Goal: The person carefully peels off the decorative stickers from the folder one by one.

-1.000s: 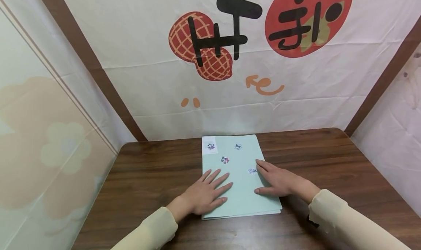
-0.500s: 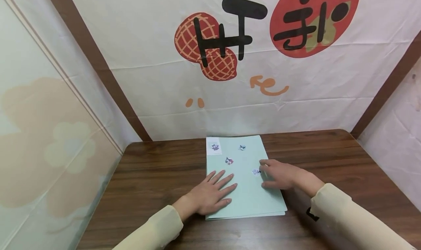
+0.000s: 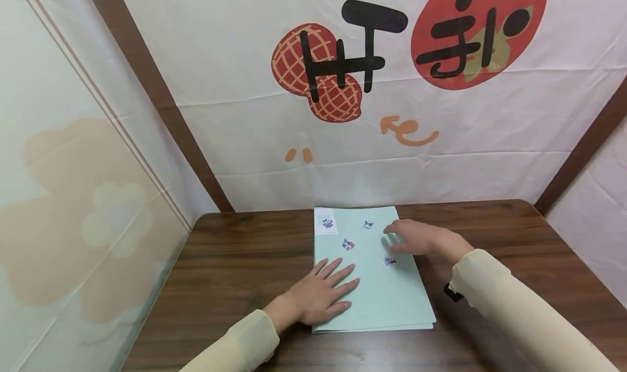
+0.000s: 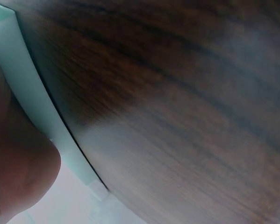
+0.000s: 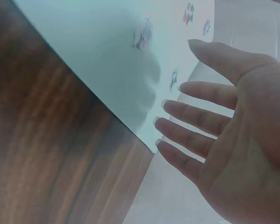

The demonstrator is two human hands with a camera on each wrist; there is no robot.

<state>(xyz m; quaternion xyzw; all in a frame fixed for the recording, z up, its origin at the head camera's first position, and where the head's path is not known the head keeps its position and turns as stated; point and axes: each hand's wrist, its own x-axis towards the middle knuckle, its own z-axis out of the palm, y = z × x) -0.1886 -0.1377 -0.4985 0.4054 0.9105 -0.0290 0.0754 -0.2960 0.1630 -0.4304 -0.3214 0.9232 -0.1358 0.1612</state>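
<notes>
A pale mint-green paper folder (image 3: 382, 296) lies on the wooden table, its lower edge showing more than one layer. Several small cartoon stickers are on its face, among them a round one (image 3: 389, 262) near the right side, and a whitish rectangle (image 3: 325, 221) covers the top left corner. My left hand (image 3: 323, 293) rests flat on the lower left part with its fingers spread. Over the right edge hovers my right hand (image 3: 416, 237), holding nothing; in the right wrist view its fingers (image 5: 196, 116) are apart from the folder, and its shadow falls on the surface.
The brown wooden table (image 3: 245, 263) extends on both sides of the folder. A white printed cloth (image 3: 254, 132) hangs right behind its back edge, and further cloth closes off the left and right. A small black object (image 3: 453, 292) shows beneath my right sleeve.
My right hand has lifted off the folder's right edge and moved up toward its far end, uncovering the round sticker. My left hand stays on the folder. The whole view has shifted slightly.
</notes>
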